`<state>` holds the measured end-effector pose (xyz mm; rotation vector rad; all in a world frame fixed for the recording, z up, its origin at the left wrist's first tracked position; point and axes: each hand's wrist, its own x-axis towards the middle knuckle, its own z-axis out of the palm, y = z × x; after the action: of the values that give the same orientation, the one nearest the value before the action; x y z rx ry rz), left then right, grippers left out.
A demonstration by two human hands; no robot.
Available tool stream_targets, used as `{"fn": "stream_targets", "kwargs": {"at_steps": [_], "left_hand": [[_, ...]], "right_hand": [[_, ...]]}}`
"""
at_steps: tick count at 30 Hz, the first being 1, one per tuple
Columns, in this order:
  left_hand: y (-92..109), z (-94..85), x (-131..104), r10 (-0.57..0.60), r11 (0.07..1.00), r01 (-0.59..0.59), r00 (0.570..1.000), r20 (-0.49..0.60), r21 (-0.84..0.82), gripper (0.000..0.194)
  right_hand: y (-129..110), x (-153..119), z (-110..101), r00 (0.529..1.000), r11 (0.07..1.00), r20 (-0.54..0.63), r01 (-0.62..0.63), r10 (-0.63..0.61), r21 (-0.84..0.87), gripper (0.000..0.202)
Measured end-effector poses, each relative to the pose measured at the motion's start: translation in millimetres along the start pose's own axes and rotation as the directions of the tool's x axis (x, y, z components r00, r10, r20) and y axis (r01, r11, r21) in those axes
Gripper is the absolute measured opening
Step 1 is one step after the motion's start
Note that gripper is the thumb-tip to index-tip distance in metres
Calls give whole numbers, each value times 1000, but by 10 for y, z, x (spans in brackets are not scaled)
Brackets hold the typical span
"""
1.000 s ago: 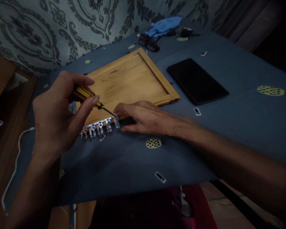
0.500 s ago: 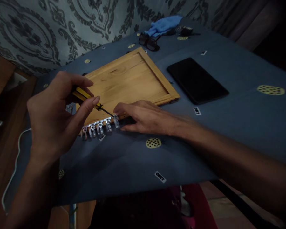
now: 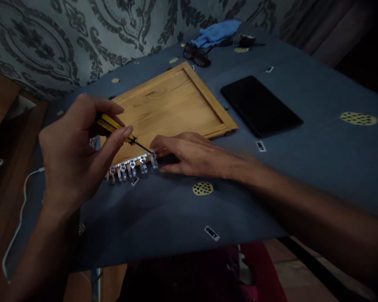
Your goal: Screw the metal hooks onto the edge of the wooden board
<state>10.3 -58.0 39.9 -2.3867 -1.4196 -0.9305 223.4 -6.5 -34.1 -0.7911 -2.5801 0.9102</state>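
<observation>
My left hand (image 3: 82, 151) is closed around the yellow and black handle of a screwdriver (image 3: 118, 129). The screwdriver slants down to the right, its tip at the rightmost of several metal hooks (image 3: 132, 168). Those hooks line the near edge of a wooden board (image 3: 164, 105) with a raised frame, which lies on the cloth. My right hand (image 3: 192, 155) rests at the same edge, its thumb and fingers pinching around the board's rim beside the rightmost hook. Whether its fingertips also touch that hook I cannot tell.
A black tablet (image 3: 261, 107) lies right of the board on the dark blue tablecloth (image 3: 164, 222). Sunglasses (image 3: 197, 55), a blue cloth (image 3: 217, 33) and a small dark object (image 3: 244, 40) sit at the back. A white cable (image 3: 21, 214) hangs at the left.
My left hand has shifted very slightly to the right, with the screwdriver still at the rightmost hook. My right hand and the board have stayed in place.
</observation>
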Motion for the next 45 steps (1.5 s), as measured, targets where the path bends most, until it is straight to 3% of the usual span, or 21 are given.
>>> {"fn": "stream_targets", "kwargs": {"at_steps": [11, 20, 26, 32, 45], "left_hand": [[-1, -4, -15, 31, 988, -34, 999, 22, 151, 22], [58, 15, -18, 13, 998, -14, 1000, 28, 68, 14], [75, 10, -11, -4, 999, 1, 997, 73, 34, 20], [28, 1, 0, 78, 997, -80, 991, 105, 7, 20], [-59, -10, -1, 106, 994, -102, 985, 135, -31, 19]], "right_hand": [[-20, 11, -11, 1000, 1000, 5, -18, 18, 2, 40], [-18, 12, -3, 1000, 1000, -5, -13, 13, 17, 40], [-16, 12, 2, 1000, 1000, -4, -22, 22, 6, 40], [-22, 9, -2, 1000, 1000, -6, -19, 19, 6, 39], [-8, 9, 9, 1000, 1000, -14, -15, 16, 18, 41]]}}
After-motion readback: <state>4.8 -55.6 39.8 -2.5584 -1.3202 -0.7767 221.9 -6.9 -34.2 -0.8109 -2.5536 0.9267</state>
